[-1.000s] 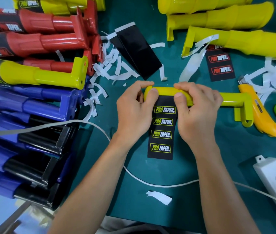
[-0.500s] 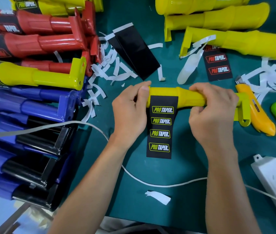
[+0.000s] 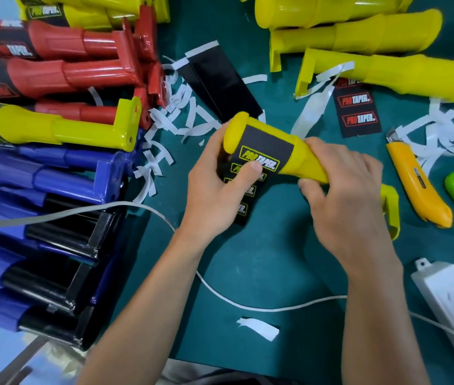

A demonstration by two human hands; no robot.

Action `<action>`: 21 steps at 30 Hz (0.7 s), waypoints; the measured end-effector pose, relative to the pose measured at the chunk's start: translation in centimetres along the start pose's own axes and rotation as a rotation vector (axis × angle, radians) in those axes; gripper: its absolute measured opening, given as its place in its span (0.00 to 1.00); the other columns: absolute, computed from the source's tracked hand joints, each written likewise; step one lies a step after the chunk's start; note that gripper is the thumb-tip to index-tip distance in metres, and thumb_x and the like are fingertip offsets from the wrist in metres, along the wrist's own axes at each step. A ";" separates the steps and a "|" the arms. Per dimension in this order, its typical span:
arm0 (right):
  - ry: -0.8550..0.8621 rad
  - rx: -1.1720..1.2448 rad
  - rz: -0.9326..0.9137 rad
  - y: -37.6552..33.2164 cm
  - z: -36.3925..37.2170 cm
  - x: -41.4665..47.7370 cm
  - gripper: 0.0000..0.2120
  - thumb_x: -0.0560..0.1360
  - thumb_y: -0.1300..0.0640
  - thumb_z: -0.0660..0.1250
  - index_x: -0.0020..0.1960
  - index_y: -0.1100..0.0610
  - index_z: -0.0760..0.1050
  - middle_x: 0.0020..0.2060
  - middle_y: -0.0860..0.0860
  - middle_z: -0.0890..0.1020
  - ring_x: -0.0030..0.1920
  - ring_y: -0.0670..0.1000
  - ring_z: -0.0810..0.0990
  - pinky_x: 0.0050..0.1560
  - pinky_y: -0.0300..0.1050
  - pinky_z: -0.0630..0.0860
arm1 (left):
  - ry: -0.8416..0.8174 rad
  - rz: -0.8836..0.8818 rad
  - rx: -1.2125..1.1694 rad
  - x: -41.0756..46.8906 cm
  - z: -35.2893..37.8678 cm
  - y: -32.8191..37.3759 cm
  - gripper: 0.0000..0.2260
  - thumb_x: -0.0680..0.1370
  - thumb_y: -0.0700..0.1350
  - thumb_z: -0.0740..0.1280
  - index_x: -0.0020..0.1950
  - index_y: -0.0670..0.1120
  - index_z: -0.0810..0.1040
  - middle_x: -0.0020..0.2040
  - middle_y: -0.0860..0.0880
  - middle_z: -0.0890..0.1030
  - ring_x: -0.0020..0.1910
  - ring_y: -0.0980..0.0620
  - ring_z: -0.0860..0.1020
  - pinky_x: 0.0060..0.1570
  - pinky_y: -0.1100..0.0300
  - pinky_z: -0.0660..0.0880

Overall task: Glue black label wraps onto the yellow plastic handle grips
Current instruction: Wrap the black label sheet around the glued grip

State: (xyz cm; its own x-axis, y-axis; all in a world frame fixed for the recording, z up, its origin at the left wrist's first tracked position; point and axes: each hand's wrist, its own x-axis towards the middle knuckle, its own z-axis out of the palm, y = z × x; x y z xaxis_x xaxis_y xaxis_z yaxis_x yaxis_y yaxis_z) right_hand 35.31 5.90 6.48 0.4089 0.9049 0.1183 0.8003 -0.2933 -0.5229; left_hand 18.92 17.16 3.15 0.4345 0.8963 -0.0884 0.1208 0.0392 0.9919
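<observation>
Over the desk, the right hand clasps the tilted yellow handle grip to steady it while the left hand cups its end, thumb pinching the black label wrap down.

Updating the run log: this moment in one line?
left hand: thumb presses black label | right hand: grips yellow handle grip | wrap: partial
</observation>
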 end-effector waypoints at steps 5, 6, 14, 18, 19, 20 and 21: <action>-0.140 0.043 0.073 -0.3 -1.4 -0.8 0.27 0.80 0.58 0.68 0.78 0.51 0.69 0.56 0.51 0.79 0.53 0.52 0.70 0.60 0.51 0.65 | -0.059 -0.043 -0.191 0.5 -0.7 0.2 0.26 0.74 0.44 0.76 0.71 0.52 0.77 0.46 0.44 0.87 0.45 0.46 0.85 0.50 0.46 0.82; -0.163 0.057 0.098 -0.2 -1.8 -0.9 0.27 0.80 0.58 0.68 0.78 0.49 0.68 0.57 0.51 0.79 0.53 0.52 0.69 0.58 0.50 0.65 | -0.077 -0.052 -0.197 0.6 -0.9 0.1 0.27 0.73 0.45 0.77 0.71 0.53 0.77 0.44 0.42 0.87 0.43 0.44 0.85 0.49 0.42 0.82; -0.264 0.168 0.213 -0.4 -2.6 -0.8 0.27 0.82 0.56 0.66 0.78 0.42 0.66 0.59 0.47 0.80 0.55 0.61 0.75 0.59 0.62 0.74 | -0.117 -0.058 -0.283 1.0 -1.0 0.1 0.34 0.71 0.42 0.79 0.75 0.48 0.71 0.42 0.43 0.87 0.39 0.49 0.86 0.41 0.56 0.81; -0.305 0.207 0.232 -0.2 -2.6 -0.8 0.26 0.83 0.55 0.65 0.78 0.40 0.65 0.58 0.47 0.80 0.54 0.58 0.74 0.59 0.60 0.75 | -0.102 -0.050 -0.266 0.9 -0.9 0.0 0.32 0.72 0.39 0.78 0.74 0.50 0.72 0.42 0.43 0.87 0.39 0.49 0.86 0.41 0.56 0.82; -0.313 0.217 0.233 -0.1 -2.7 -0.8 0.26 0.83 0.55 0.65 0.78 0.39 0.65 0.57 0.47 0.79 0.54 0.58 0.74 0.58 0.59 0.75 | -0.100 -0.042 -0.256 0.8 -0.8 0.0 0.32 0.72 0.39 0.79 0.73 0.51 0.73 0.41 0.44 0.87 0.39 0.50 0.85 0.41 0.57 0.82; -0.315 0.228 0.233 0.0 -2.8 -0.8 0.26 0.82 0.55 0.65 0.77 0.38 0.65 0.55 0.47 0.80 0.53 0.57 0.74 0.56 0.57 0.75 | -0.094 -0.035 -0.244 0.8 -0.7 0.1 0.31 0.72 0.41 0.79 0.72 0.53 0.74 0.41 0.45 0.87 0.39 0.50 0.85 0.41 0.57 0.81; -0.306 0.236 0.230 0.0 -2.8 -0.8 0.25 0.82 0.53 0.65 0.76 0.38 0.66 0.53 0.46 0.80 0.51 0.55 0.75 0.54 0.55 0.75 | -0.080 -0.030 -0.231 0.7 -0.6 0.1 0.30 0.71 0.43 0.79 0.72 0.55 0.75 0.40 0.45 0.87 0.40 0.50 0.85 0.42 0.56 0.81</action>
State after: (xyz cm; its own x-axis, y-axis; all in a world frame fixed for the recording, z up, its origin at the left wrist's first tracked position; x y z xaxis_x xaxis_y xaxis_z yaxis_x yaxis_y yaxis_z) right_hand 36.25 4.28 8.75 0.3871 0.8845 -0.2603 0.5674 -0.4510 -0.6890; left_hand 18.66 18.07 3.21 0.5039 0.8559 -0.1164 -0.0684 0.1739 0.9824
